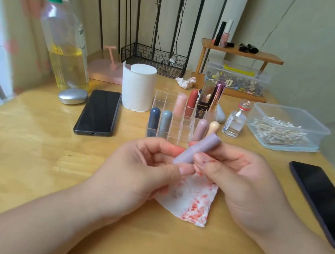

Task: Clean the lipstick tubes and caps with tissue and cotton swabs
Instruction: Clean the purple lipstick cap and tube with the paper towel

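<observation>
A lilac lipstick tube [199, 148] is held tilted above the wooden table [26, 160], its rounded end pointing up and right. My left hand [144, 171] pinches its lower end and also holds a white tissue [190, 202] smeared with red stains, which hangs below. My right hand [241, 181] grips the tube's middle from the right, with red smears on the thumb. Behind stands a clear organiser [180, 126] with several lipsticks in its slots. A clear box of cotton swabs [283, 131] sits at the right.
A tissue roll [138, 87], a black phone [99, 112], a silver oval case [73, 95] and a large bottle [65, 46] stand at the left. A small glass bottle [235, 122] is beside the organiser. Another dark phone [324, 202] lies right. A crumpled tissue [185, 82] lies behind.
</observation>
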Motion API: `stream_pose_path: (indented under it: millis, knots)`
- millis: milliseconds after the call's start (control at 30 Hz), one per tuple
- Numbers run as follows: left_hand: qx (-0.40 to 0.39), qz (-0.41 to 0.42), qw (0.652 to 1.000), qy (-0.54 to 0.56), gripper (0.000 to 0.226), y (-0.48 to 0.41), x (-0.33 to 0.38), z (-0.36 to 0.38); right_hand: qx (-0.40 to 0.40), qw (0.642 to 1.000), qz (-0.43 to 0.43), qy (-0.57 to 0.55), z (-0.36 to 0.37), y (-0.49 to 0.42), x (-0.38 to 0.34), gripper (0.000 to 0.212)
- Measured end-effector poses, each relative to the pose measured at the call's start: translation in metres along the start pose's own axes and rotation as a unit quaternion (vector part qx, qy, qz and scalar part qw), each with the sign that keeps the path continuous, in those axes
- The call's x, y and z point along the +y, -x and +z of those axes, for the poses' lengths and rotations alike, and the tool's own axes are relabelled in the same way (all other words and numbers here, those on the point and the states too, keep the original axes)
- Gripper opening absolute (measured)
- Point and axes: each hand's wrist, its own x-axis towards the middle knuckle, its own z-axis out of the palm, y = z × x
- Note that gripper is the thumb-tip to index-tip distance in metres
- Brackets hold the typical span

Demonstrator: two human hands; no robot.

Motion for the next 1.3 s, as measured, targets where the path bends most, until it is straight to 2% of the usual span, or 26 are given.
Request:
stream_pose_path:
  millis: [67,100,167,233,300,367,433,567,667,733,800,867,933,1033,1300]
  knots:
    - [-0.002,0.032,0.992,-0.122,0.022,0.000,0.005,-0.006,0.023,1.000,-0.007,0.002,0.000,-0.001,0.002,0.017]
    - [-0.012,0.062,0.974,-0.220,0.024,-0.001,0.007,-0.011,0.034,0.999,-0.015,0.012,0.000,-0.002,0.002,0.016]
    - [-0.022,0.123,0.903,-0.411,0.032,-0.006,0.010,-0.025,0.054,0.997,-0.046,0.035,-0.001,-0.002,0.000,0.014]
    - [0.045,0.138,0.846,-0.513,0.042,-0.015,0.012,-0.036,0.063,0.994,-0.063,0.064,0.000,-0.001,-0.002,0.015]
    - [0.131,0.112,0.806,-0.567,0.043,-0.024,0.012,-0.043,0.063,0.994,-0.048,0.079,0.000,-0.002,0.000,0.017]
    - [0.162,0.051,0.778,-0.606,0.045,-0.030,0.009,-0.047,0.066,0.994,-0.006,0.090,0.000,-0.002,0.001,0.020]
    - [0.157,0.004,0.765,-0.624,0.045,-0.032,0.004,-0.050,0.074,0.992,0.027,0.100,0.001,-0.002,0.001,0.021]
    - [0.153,0.004,0.761,-0.630,0.030,-0.034,0.003,-0.051,0.082,0.988,0.043,0.122,0.003,0.000,-0.002,0.029]
    - [0.144,0.008,0.767,-0.625,0.028,-0.034,0.004,-0.049,0.095,0.985,0.060,0.131,0.002,-0.001,0.000,0.025]
    - [0.141,0.022,0.789,-0.597,0.025,-0.032,0.005,-0.048,0.104,0.982,0.062,0.142,0.001,-0.001,0.003,0.015]
    - [0.132,0.053,0.856,-0.497,0.012,-0.029,0.006,-0.047,0.119,0.978,0.052,0.162,-0.001,-0.002,0.003,0.013]
    - [0.074,0.058,0.948,-0.305,0.011,-0.025,0.009,-0.044,0.136,0.973,0.039,0.183,-0.003,-0.002,0.003,0.014]
    - [0.026,0.056,0.984,-0.166,0.019,-0.023,0.009,-0.043,0.143,0.970,0.031,0.192,-0.005,-0.003,0.002,0.013]
    - [-0.013,0.063,0.991,-0.118,0.022,-0.022,0.007,-0.040,0.138,0.965,0.022,0.221,-0.007,-0.003,0.001,0.010]
    - [-0.024,0.071,0.987,-0.143,0.021,-0.016,0.010,-0.035,0.106,0.948,0.023,0.301,-0.004,0.001,-0.001,0.018]
